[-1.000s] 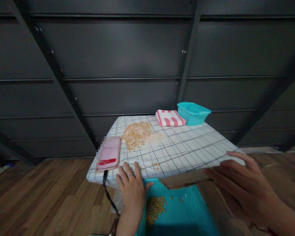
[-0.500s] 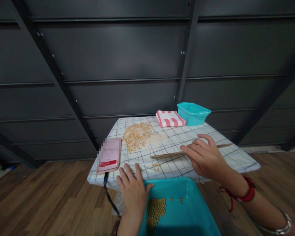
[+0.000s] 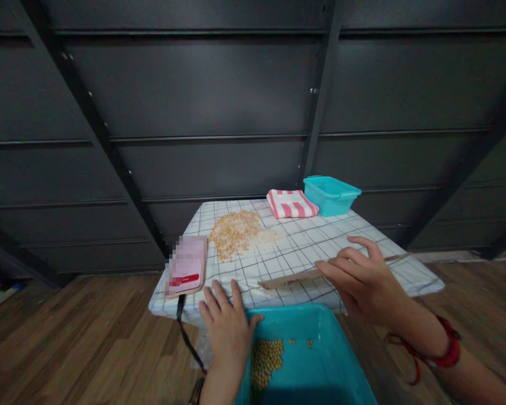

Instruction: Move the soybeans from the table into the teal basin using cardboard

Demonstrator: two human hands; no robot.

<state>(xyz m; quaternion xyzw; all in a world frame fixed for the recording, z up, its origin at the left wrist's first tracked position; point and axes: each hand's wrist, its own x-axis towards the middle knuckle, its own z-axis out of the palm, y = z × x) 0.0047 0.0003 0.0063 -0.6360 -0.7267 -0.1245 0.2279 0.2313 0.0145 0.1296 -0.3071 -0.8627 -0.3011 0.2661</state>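
My right hand (image 3: pixel 365 278) pinches a thin, flat brown strip (image 3: pixel 293 280), wood or cardboard, at its middle. The strip lies low across the front of the checked tablecloth (image 3: pixel 307 242), its broad face turned partly up. Fingers spread, my left hand (image 3: pixel 225 315) rests at the table's front edge, its thumb over the rim of a large teal tub (image 3: pixel 337 343). Inside the tub, soybeans (image 3: pixel 267 363) gather on the left, with a few loose ones farther right. On the cloth beyond the strip lies a pile of soybeans mixed with white grains (image 3: pixel 235 232).
A phone (image 3: pixel 188 264) with a black strap lies at the table's left edge. At the back are a folded pink-and-white striped towel (image 3: pixel 292 203) and a smaller turquoise basket (image 3: pixel 332 196). A dark panelled wall (image 3: pixel 211 90) rises behind the table.
My right hand has shifted right and slightly toward me with the strip, which has tilted to show more of its face. The few beans near the front edge no longer show. My left hand stays put.
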